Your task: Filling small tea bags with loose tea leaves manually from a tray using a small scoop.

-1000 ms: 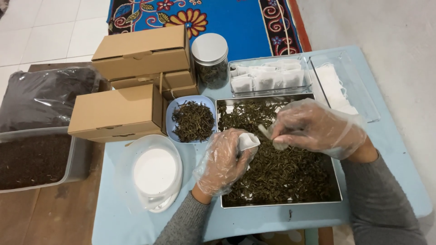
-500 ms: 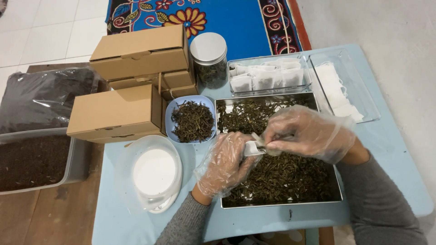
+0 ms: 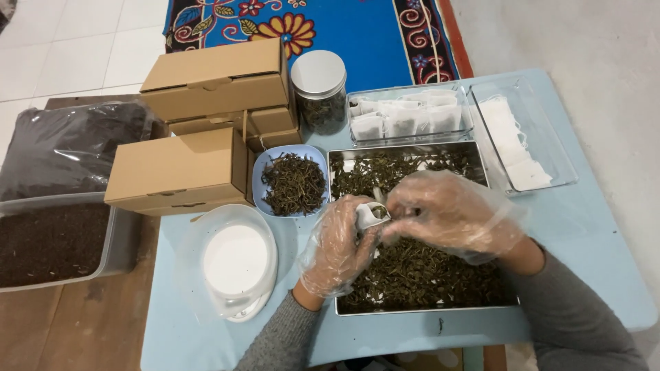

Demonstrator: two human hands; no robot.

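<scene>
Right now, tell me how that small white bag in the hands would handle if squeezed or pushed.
The small white bag looks soft and floppy: it creases where the left hand pinches it. It is probably very light, being thin fabric or paper. Its mouth seems open near the right hand, so tipping it would likely spill leaves.

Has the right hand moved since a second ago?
Yes. The right hand shifted left over the metal tray, closing onto the small white bag held by the left hand.
</scene>
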